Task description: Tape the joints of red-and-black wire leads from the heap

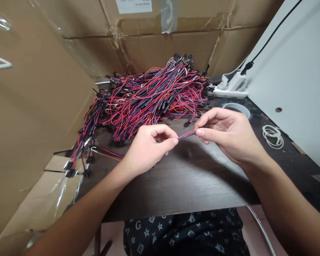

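Red-blue wires (187,135) strung between hands
Left hand (147,147) and right hand (230,133) pinch them, fingers narrow; the span slants up rightward.

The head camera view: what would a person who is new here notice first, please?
A large heap of red, blue and black wires would probably catch the eye first, at the back of the dark table. Next, in front of it, the left hand and the right hand pinch a thin bundle of wires, nearly straight between them.
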Tool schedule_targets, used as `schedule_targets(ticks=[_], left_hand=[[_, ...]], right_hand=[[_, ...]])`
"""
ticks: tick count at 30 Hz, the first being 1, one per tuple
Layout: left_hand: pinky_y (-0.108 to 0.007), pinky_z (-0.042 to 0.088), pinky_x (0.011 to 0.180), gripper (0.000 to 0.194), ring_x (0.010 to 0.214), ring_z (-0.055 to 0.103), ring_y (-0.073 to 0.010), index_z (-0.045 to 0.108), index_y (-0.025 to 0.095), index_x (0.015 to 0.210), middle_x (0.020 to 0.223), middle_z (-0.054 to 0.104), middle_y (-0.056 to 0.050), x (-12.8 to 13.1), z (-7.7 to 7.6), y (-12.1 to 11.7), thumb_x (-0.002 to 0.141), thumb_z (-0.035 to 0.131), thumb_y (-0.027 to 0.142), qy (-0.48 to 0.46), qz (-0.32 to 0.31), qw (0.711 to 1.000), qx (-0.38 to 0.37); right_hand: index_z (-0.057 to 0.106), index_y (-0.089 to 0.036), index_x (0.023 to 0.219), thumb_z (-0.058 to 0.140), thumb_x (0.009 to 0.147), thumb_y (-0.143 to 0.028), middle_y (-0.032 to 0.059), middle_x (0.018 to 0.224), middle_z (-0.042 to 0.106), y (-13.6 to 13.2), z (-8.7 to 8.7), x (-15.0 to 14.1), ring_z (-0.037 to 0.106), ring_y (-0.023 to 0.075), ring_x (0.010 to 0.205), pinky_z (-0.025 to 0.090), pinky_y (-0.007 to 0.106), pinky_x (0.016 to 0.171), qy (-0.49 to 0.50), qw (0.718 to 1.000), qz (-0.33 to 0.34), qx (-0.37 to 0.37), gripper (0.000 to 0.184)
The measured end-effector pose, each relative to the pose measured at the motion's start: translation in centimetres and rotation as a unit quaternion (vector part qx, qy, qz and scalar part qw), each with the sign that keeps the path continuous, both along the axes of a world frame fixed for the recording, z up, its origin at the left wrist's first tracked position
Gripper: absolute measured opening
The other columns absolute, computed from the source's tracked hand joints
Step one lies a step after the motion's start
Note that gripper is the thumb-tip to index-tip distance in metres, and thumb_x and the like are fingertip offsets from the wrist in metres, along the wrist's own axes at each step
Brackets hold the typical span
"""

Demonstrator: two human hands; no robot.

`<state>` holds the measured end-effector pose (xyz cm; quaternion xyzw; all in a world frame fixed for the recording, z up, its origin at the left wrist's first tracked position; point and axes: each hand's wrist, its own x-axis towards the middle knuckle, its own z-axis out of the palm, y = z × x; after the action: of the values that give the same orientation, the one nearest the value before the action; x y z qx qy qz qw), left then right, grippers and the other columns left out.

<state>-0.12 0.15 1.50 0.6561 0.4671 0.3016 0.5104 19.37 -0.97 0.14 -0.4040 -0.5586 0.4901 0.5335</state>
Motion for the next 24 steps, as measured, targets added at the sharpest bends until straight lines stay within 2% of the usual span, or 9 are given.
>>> schedule_targets(ticks=[6, 9, 12, 15, 20, 24], left_hand=[[-0.018, 0.04, 0.05, 0.008, 0.053, 0.051, -0.0078, 0.066, 0.012, 0.07, 0.064, 0.062, 0.0, -0.14, -0.16, 0.07, 0.076, 0.061, 0.015, 0.051, -0.004, 0.988, 0.147], [-0.019, 0.041, 0.053, 0.01, 0.059, 0.055, -0.0093, 0.067, 0.013, 0.072, 0.069, 0.065, -0.001, -0.2, -0.19, 0.12, 0.079, 0.059, 0.015, 0.079, -0.022, 0.978, 0.192], [-0.019, 0.042, 0.055, 0.011, 0.063, 0.057, -0.0101, 0.068, 0.014, 0.074, 0.073, 0.066, -0.001, -0.26, -0.19, 0.17, 0.08, 0.059, 0.015, 0.1, -0.04, 0.97, 0.22], [-0.02, 0.043, 0.056, 0.01, 0.063, 0.058, -0.0101, 0.069, 0.014, 0.076, 0.074, 0.067, -0.002, -0.29, -0.24, 0.21, 0.08, 0.06, 0.015, 0.097, -0.037, 0.969, 0.225], [-0.02, 0.045, 0.054, 0.007, 0.056, 0.057, -0.0101, 0.069, 0.013, 0.078, 0.067, 0.066, -0.001, -0.35, -0.33, 0.18, 0.078, 0.063, 0.017, 0.085, -0.029, 0.98, 0.177], [-0.02, 0.044, 0.051, 0.009, 0.053, 0.056, -0.0102, 0.069, 0.014, 0.076, 0.062, 0.064, -0.001, -0.44, -0.3, 0.17, 0.079, 0.062, 0.018, 0.112, -0.027, 0.976, 0.187]], right_hand=[[0.066, -0.013, 0.078, 0.075, 0.07, -0.022, 0.0018, 0.066, 0.063, -0.08, 0.39, 0.05, 0.054, 0.0097, 0.051, 0.046, 0.022, 0.047, -0.097, 0.995, 0.0, -0.013, 0.015], [0.066, -0.013, 0.076, 0.072, 0.071, -0.019, 0.0019, 0.063, 0.063, -0.19, 0.57, 0.02, 0.055, 0.0099, 0.05, 0.046, 0.021, 0.047, -0.146, 0.989, 0.026, -0.024, 0.009], [0.066, -0.014, 0.074, 0.071, 0.073, -0.021, 0.0023, 0.064, 0.065, -0.29, 0.64, -0.05, 0.055, 0.0095, 0.05, 0.046, 0.02, 0.046, -0.149, 0.988, 0.043, -0.016, 0.009], [0.065, -0.014, 0.073, 0.071, 0.075, -0.024, 0.002, 0.063, 0.064, -0.3, 0.59, -0.08, 0.054, 0.0089, 0.048, 0.044, 0.019, 0.043, -0.14, 0.989, 0.036, -0.012, 0.012], [0.064, -0.013, 0.072, 0.07, 0.076, -0.024, 0.0019, 0.061, 0.063, -0.26, 0.38, 0.06, 0.051, 0.0082, 0.047, 0.043, 0.02, 0.042, -0.101, 0.995, -0.005, -0.01, 0.013], [0.064, -0.013, 0.073, 0.071, 0.078, -0.029, 0.0025, 0.062, 0.064, -0.31, 0.21, 0.13, 0.051, 0.0085, 0.047, 0.042, 0.02, 0.042, -0.082, 0.996, 0.005, -0.02, 0.018]])
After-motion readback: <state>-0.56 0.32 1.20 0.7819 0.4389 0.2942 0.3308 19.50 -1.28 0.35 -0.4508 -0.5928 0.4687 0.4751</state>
